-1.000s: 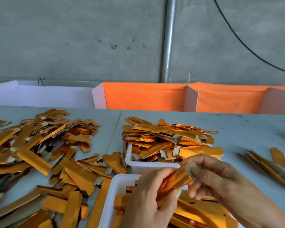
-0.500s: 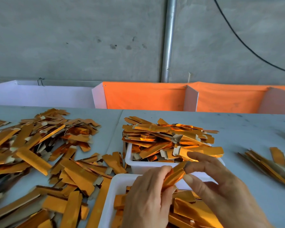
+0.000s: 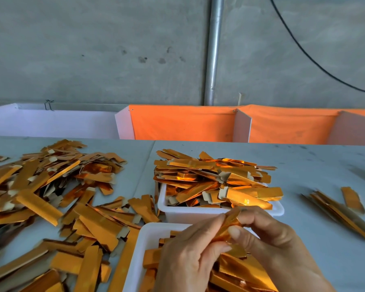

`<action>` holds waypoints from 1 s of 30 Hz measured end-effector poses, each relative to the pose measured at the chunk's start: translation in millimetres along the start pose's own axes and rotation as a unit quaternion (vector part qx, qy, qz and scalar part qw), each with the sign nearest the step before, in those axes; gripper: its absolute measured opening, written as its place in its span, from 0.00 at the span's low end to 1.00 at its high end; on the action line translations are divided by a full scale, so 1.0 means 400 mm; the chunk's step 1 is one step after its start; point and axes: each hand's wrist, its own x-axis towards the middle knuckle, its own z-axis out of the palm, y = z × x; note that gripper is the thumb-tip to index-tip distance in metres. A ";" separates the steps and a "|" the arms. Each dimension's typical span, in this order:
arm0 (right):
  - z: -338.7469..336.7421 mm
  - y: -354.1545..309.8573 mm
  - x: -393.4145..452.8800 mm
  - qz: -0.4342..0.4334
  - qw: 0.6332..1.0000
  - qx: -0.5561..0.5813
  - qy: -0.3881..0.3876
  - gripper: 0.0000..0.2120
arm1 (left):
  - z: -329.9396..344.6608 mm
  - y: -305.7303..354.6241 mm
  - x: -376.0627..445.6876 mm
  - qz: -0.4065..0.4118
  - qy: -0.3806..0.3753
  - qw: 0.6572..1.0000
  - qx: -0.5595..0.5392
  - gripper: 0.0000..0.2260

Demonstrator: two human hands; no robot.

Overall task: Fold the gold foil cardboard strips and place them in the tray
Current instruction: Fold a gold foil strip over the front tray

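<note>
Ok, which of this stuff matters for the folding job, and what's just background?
In the job:
left hand
right hand
held strip
near tray
full far tray
loose strip pile

Lying about:
orange cloth
metal pipe
black cable

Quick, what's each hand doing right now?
Left hand: pinching the shiny gold foil cardboard strip.
Right hand: pinching the same strip's other end.

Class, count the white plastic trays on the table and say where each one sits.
2. The far tray sits mid-table, heaped with gold strips. The near tray lies just in front of it, under both hands and partly cut off by the picture's bottom edge. None seems hidden.
</note>
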 end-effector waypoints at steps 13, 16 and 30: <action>-0.045 -0.018 -0.007 0.019 0.992 -0.035 -0.116 0.12 | -0.008 -0.015 -0.004 -0.201 -0.038 0.963 -0.175 0.08; -0.039 -0.015 -0.006 0.042 0.995 -0.031 -0.080 0.16 | -0.005 -0.013 -0.007 -0.187 -0.042 0.969 -0.158 0.08; -0.047 -0.031 -0.013 0.010 0.997 -0.048 -0.066 0.19 | -0.011 0.012 -0.009 -0.159 -0.127 0.963 -0.179 0.20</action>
